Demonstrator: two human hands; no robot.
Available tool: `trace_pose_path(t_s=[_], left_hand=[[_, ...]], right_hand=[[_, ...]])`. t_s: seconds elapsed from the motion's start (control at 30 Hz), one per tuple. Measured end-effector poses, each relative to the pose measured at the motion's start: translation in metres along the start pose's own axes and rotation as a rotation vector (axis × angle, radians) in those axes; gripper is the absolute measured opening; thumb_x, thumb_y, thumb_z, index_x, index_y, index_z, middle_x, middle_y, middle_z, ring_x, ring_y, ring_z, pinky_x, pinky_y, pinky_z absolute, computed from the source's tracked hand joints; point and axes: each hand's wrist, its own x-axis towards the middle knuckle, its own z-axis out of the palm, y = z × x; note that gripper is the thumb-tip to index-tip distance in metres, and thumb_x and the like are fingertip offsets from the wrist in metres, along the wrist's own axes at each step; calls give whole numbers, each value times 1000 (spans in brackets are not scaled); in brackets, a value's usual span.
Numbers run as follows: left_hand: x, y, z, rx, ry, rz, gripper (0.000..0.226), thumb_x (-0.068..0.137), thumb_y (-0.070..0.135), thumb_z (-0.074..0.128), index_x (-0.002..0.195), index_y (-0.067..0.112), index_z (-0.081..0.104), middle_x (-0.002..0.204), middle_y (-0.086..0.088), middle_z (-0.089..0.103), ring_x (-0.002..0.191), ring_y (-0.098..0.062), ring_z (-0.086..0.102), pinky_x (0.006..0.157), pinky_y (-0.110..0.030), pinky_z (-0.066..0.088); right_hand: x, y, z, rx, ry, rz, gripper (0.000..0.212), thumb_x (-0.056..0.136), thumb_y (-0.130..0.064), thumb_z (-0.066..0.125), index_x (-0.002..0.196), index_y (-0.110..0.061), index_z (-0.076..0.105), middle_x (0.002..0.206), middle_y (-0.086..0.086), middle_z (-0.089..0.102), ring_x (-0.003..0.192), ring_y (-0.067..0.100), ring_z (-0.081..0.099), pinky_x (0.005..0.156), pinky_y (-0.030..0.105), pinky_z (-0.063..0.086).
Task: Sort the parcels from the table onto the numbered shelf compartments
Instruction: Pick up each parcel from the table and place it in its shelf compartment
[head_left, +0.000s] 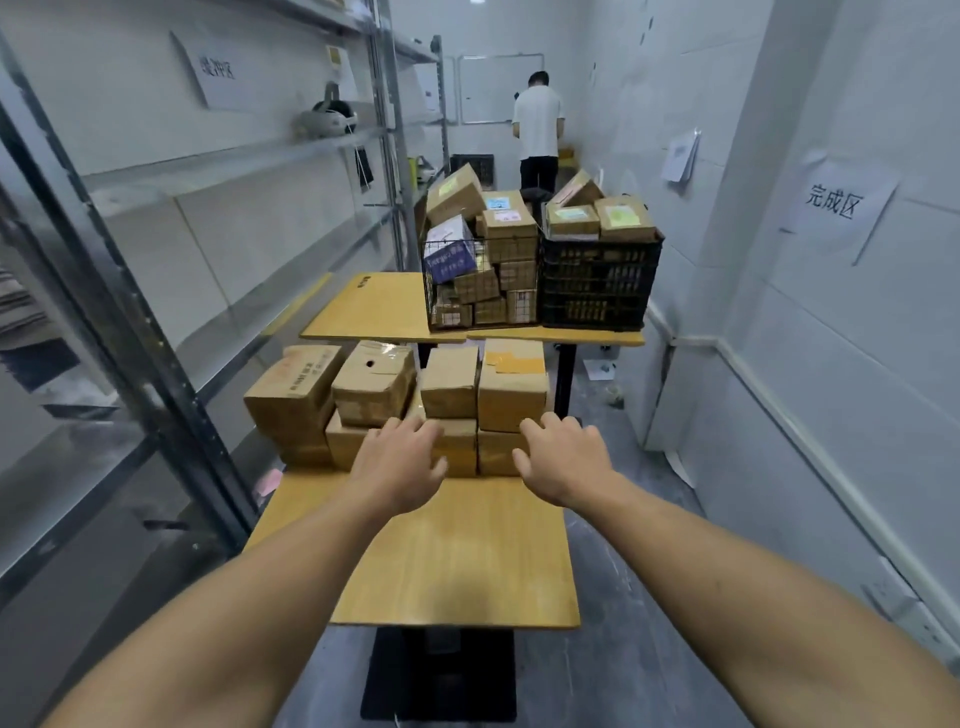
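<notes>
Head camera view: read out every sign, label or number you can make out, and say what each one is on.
"完成区": paper sign on the right wall.
Handwritten sheet on the left shelving: too blurred.
Leftmost cardboard box: red print, blurred.
Blue-and-white parcel in the wire basket: print too small.
Labelled parcels in the black crate: labels unreadable.
Shelf numbers: none visible.

Bare desk right in front, open room there. Stacked cardboard parcels wall off the far end; shelf rack upright crowds my left, aisle floor free right.
</notes>
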Motion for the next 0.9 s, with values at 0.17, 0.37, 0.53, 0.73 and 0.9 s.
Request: trace_pose_path(t_s=[0.17,0.37,0.53,0.73,0.9], left_hand=[[89,3,17,-9,-33,-51,45,95,44,47,137,29,44,135,4,52,120,-19,48,101,-39,40],[156,12,40,-55,-42,-110,45,95,43,47,138,28,44,138,4,50,123,-18,46,104,-41,39],[190,16,65,-112,-78,-138,42,94,43,44,133,29,46,131,4,53,120,-18,47,101,-39,41],[205,25,86,-256,-49,-163,42,97,42,42,136,28,45,129,6,54,117,-17,48,100,-37,41],[206,26,100,-387,-7,-172,45,96,40,46,139,26,46,128,6,55,115,-16,47,100,-36,41]], right_hand=[[90,40,5,33,-11,-25,35,102,-44,41,124,-20,54,123,7,58,111,28,55,93,45,43],[164,69,25,61,-62,-59,38,101,-43,40,132,-22,48,128,8,55,114,29,53,95,46,44],[192,83,48,181,-86,-8,37,102,-41,39,132,-22,48,128,7,51,110,27,51,90,44,45],[204,89,72,445,-71,191,40,101,-50,41,137,-32,41,135,6,40,115,28,47,92,44,49],[204,85,92,768,-93,281,48,102,-48,45,146,-33,34,132,7,43,106,18,48,93,36,46]])
